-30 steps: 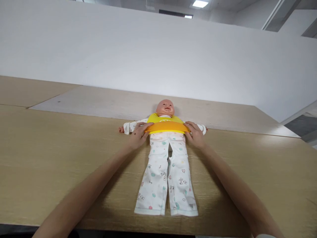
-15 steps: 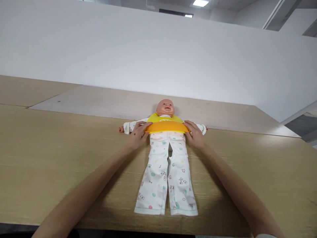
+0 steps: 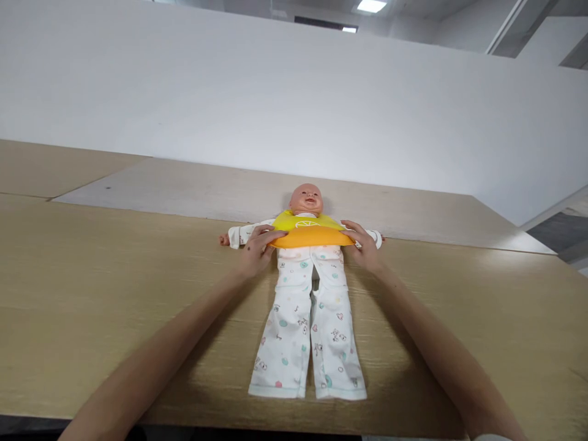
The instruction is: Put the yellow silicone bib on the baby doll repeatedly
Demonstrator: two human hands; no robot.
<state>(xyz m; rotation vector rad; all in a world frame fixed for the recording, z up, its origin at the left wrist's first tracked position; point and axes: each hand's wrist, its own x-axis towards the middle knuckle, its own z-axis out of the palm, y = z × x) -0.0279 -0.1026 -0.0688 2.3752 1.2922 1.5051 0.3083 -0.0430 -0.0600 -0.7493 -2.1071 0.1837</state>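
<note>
A baby doll [image 3: 307, 198] lies on its back, head away from me, arms spread to both sides. It wears a white printed top and matching trousers [image 3: 298, 331]. Over its chest lies a yellow bib [image 3: 287, 220] with a white citrus-slice print and an orange pocket [image 3: 312, 237] along the bottom. My left hand [image 3: 260, 248] grips the pocket's left corner between thumb and fingers. At the right corner, my right hand [image 3: 365, 246] pinches the bib the same way. The undersides of both grips are hidden.
The doll rests on a light wooden table [image 3: 138, 288], whose front edge runs along the bottom. A greyish board [image 3: 206, 187] lies along the back, in front of a white partition [image 3: 275, 98].
The bib's pocket has been flattened and tilted, so more of the citrus print shows above it. Both hands have shifted only slightly, fingers pressing on the pocket's corners.
</note>
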